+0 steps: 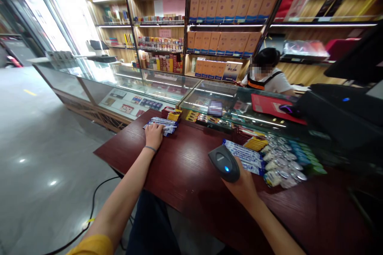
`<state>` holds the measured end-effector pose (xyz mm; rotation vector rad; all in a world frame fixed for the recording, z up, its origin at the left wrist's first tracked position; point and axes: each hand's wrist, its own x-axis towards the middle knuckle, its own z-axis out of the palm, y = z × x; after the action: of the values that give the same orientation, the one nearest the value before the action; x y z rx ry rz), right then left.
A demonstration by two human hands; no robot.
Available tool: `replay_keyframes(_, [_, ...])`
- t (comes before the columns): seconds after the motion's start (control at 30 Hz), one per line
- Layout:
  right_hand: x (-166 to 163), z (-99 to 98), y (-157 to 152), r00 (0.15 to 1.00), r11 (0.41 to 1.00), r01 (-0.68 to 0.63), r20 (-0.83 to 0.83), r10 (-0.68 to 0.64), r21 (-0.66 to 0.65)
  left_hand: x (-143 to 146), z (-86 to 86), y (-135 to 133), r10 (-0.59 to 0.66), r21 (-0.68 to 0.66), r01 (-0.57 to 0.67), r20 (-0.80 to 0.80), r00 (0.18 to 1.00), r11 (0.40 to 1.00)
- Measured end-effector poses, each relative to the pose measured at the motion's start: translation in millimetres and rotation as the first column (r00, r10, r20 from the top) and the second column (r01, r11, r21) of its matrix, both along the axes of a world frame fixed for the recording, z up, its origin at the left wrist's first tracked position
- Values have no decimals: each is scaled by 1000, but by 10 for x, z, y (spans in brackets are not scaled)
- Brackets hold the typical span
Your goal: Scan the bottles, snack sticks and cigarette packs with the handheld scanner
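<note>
My right hand grips a black barcode scanner with a blue light lit on it, held above the dark red wooden table. Farther left, my left hand is at a small stack of blue-and-white packets, its fingers bent over the near edge of the top one. Dark red and yellow packets lie just behind that stack. Right of the scanner, a larger row of blue-and-white packets overlaps on the table, with more red and yellow packets behind it.
Several clear-topped cups and green packs stand at the right of the table. A glass display counter runs along the far edge. A person sits behind it. A red mat with a mouse lies on the glass.
</note>
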<state>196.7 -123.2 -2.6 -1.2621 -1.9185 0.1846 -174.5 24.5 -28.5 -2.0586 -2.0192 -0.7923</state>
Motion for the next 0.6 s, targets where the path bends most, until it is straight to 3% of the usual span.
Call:
replay_keyframes(0.13, [5, 41, -14, 999, 1000, 19, -45, -20, -11, 93, 111, -59, -181, 126, 158, 197, 963, 979])
replay_keyframes(0.23, [20, 64, -13, 998, 999, 35, -60, -33, 37, 296, 134, -114, -304, 182, 249, 434, 848, 951])
replay_keyframes(0.33, [49, 74, -4, 997, 995, 49, -61, -44, 88, 543, 122, -153, -296, 77, 375, 767, 569, 924])
replay_keyframes(0.4, [67, 75, 5, 998, 994, 60, -35, -58, 88, 672, 120, -182, -193, 0, 524, 930, 314, 852])
replay_keyframes(0.47, [75, 71, 17, 997, 997, 67, 27, -68, 32, 746, 135, -220, -49, -30, 656, 994, 101, 754])
replay_keyframes(0.53, [67, 63, 30, 993, 996, 80, 96, -75, -47, 766, 161, -263, 84, -35, 744, 996, -28, 668])
replay_keyframes(0.6, [46, 57, 39, 986, 991, 97, 145, -83, -91, 754, 186, -297, 166, -31, 797, 982, -87, 603])
